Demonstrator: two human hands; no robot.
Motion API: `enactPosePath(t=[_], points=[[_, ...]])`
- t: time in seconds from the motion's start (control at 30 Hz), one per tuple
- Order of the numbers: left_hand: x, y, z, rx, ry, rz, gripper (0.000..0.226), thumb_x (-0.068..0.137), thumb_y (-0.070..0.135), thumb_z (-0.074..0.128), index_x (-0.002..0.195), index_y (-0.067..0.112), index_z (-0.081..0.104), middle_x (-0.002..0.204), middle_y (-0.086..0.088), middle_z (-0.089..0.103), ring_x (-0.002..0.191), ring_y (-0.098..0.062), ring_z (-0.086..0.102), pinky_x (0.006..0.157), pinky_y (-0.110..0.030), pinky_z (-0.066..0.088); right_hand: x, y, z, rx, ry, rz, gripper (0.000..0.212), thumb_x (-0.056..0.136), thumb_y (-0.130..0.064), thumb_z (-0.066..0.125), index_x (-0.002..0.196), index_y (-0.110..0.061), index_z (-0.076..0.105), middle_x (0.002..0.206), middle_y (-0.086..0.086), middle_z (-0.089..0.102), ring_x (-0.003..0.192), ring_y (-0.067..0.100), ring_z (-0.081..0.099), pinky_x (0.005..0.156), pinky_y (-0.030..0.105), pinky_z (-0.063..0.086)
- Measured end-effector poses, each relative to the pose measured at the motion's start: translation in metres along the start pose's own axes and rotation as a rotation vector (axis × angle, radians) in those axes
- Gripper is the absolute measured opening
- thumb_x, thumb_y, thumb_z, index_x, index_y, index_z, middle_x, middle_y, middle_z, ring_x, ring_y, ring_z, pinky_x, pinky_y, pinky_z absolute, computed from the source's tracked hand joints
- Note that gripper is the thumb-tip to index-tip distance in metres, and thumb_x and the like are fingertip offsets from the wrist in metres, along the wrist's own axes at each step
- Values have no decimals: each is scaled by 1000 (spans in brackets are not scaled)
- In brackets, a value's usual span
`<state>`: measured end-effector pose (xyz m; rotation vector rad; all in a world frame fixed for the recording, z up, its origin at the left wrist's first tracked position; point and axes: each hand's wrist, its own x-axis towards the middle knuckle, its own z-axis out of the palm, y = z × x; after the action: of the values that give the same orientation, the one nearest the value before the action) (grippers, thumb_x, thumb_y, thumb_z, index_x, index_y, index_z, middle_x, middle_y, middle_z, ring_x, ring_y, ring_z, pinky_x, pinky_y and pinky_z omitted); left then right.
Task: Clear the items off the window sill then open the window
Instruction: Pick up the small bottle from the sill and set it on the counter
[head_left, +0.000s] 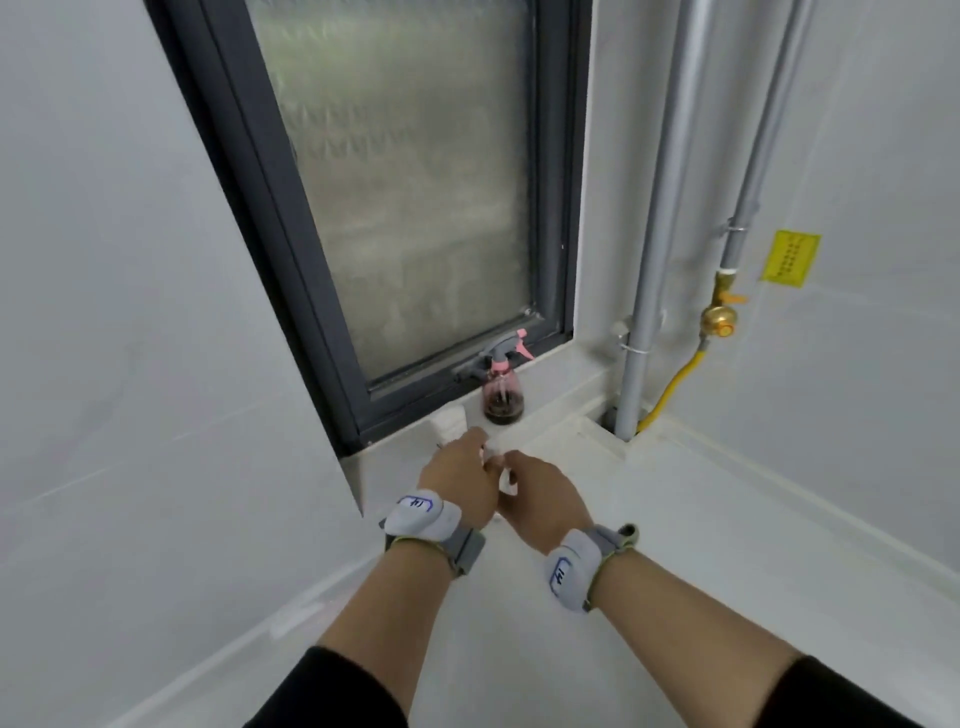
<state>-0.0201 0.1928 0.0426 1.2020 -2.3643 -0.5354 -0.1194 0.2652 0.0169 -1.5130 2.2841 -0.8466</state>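
Note:
A dark-framed window (410, 208) with frosted glass stands shut above a pale sill (550, 371). On the sill stands a small spray bottle (503, 387) with a pink and grey trigger head and dark liquid at the bottom. Left of it sits a small white object (451, 422). My left hand (462, 475) and my right hand (540, 493) meet just below the sill, both closed around a small white item (493, 454) that is mostly hidden by my fingers. The window's handle (470, 370) lies low on the frame behind the bottle.
Grey vertical pipes (649, 260) run down the wall right of the window. A brass gas valve (719, 322) with a yellow hose (675, 384) hangs beside them, under a yellow label (790, 258). A white counter surface (675, 519) stretches below the sill.

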Motion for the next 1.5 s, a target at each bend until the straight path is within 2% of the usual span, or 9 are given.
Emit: enactPosePath(t=[0.17, 0.27, 0.43, 0.53, 0.77, 1.1, 1.3, 1.4, 1.5], points=[[-31, 39, 19, -63, -55, 137, 11, 89, 34, 51, 93, 24, 54, 89, -4, 68, 80, -28, 61, 72, -36, 49, -58, 23, -27, -1, 105, 87, 35, 87, -35, 61, 116, -17, 58, 109, 8, 69, 100, 28, 63, 78, 37, 49], [-45, 63, 33, -106, -107, 180, 8, 86, 36, 50, 84, 29, 52, 83, 0, 66, 77, -26, 60, 69, -34, 47, -85, 39, -43, 3, 126, 151, 37, 87, -35, 61, 118, -15, 57, 110, 9, 68, 101, 30, 62, 80, 39, 49], [-63, 116, 64, -126, -288, 226, 11, 88, 41, 48, 86, 31, 50, 87, 2, 66, 80, -24, 60, 71, -33, 44, -130, 79, -74, -1, 194, 270, 32, 86, -34, 60, 111, -15, 59, 106, 8, 68, 97, 30, 62, 78, 40, 51], [-77, 152, 91, -104, -306, 268, 13, 90, 40, 47, 91, 27, 49, 90, 0, 66, 81, -25, 58, 71, -32, 40, -154, 111, -91, 8, 223, 327, 32, 86, -34, 60, 111, -15, 58, 104, 7, 68, 95, 29, 62, 78, 41, 51], [-122, 221, 180, -176, -360, 361, 13, 88, 37, 52, 95, 27, 55, 91, 0, 66, 78, -22, 57, 66, -29, 39, -217, 203, -117, 49, 262, 494, 29, 88, -31, 57, 113, -16, 59, 105, 6, 69, 95, 29, 63, 80, 41, 52], [-176, 289, 313, -220, -622, 415, 6, 83, 41, 51, 83, 36, 48, 80, 5, 59, 71, -19, 55, 58, -28, 34, -294, 326, -126, 137, 265, 736, 27, 91, -27, 53, 113, -13, 58, 106, 11, 68, 96, 30, 62, 78, 38, 50], [-200, 313, 364, -236, -747, 379, 13, 79, 37, 56, 71, 38, 47, 70, 17, 54, 63, -2, 51, 51, -20, 31, -324, 377, -123, 197, 270, 852, 23, 90, -23, 52, 108, -11, 59, 102, 14, 68, 91, 31, 61, 71, 33, 44], [-208, 322, 384, -203, -768, 380, 8, 83, 39, 54, 79, 32, 51, 75, 10, 59, 67, -15, 55, 51, -23, 31, -334, 394, -119, 239, 275, 883, 23, 89, -23, 53, 109, -13, 57, 101, 11, 68, 89, 30, 61, 70, 31, 42], [-210, 329, 397, -162, -761, 386, 17, 82, 41, 54, 86, 24, 52, 80, 0, 62, 67, -21, 54, 50, -27, 31, -336, 404, -118, 265, 310, 882, 24, 87, -22, 54, 110, -15, 56, 99, 9, 67, 88, 29, 61, 70, 31, 42]])
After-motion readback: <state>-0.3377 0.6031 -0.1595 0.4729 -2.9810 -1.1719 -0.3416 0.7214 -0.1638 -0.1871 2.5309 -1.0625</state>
